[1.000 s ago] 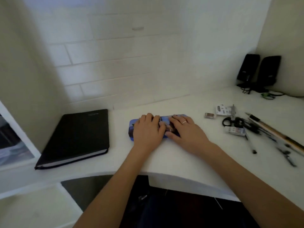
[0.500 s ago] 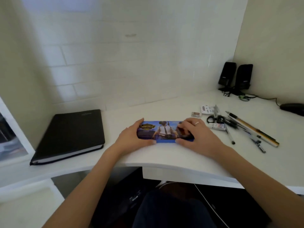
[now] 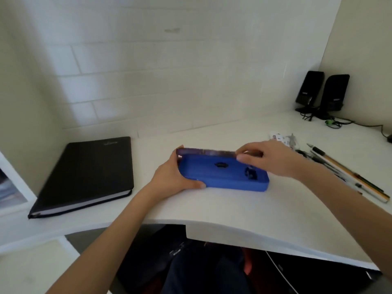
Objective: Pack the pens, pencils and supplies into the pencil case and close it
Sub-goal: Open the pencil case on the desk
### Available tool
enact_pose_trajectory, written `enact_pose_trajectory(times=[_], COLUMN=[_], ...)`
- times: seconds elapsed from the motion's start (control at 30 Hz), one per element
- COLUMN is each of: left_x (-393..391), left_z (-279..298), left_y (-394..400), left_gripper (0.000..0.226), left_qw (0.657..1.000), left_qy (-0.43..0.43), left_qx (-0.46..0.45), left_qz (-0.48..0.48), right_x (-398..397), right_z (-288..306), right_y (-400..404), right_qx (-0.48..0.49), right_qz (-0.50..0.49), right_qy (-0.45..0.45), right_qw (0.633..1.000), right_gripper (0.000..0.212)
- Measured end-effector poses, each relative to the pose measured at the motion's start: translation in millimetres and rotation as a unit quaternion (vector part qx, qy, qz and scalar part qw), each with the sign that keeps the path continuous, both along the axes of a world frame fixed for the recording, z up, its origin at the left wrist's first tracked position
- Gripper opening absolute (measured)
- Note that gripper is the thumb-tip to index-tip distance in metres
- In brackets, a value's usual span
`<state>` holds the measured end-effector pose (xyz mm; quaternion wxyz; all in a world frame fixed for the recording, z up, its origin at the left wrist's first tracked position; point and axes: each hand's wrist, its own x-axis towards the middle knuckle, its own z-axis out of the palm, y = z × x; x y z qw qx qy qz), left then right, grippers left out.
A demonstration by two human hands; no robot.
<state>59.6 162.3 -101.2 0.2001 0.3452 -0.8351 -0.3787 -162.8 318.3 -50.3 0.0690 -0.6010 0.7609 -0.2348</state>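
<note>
Blue hard pencil case (image 3: 222, 174), tipped up on its long near edge on the white desk, plain blue underside facing the camera, printed lid edge uppermost, pens and pencils (image 3: 347, 175) lying loose well right, small packets (image 3: 280, 138) behind them

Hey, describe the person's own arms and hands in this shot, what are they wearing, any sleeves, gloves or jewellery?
Both forearms are bare to the frame edge: no sleeves, gloves, watch or wristbands show. The left hand and right hand are ungloved. No ring shows on either hand in this blurred view.
</note>
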Motion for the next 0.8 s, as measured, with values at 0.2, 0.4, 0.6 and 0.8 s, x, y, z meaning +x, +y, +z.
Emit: enact_pose_trajectory(times=[0.2,0.4,0.6,0.8], left_x=[-5,-12,-17,-34], left_z=[-3,-2,-7,-8], left_y=[-2,-2,-4,-19], left_gripper=[0.140,0.093,0.071,0.078], left_qw=[1.000,0.997,0.988,0.987], left_qy=[-0.006,-0.012,-0.077,-0.086], left_qx=[-0.012,-0.068,-0.125,-0.120], left_qz=[0.005,0.023,0.040,0.068], right_x=[-35,-53,-35,14], right_z=[5,-35,-25,-31], right_y=[-49,-88,-78,-37], right_qx=[-0.119,-0.205,-0.129,-0.052], right_qz=[-0.126,-0.180,-0.098,0.101], right_qy=[-0.230,-0.161,-0.025,-0.032], right_qw=[0.958,0.949,0.986,0.993], right_gripper=[0.045,0.016,0.020,0.014])
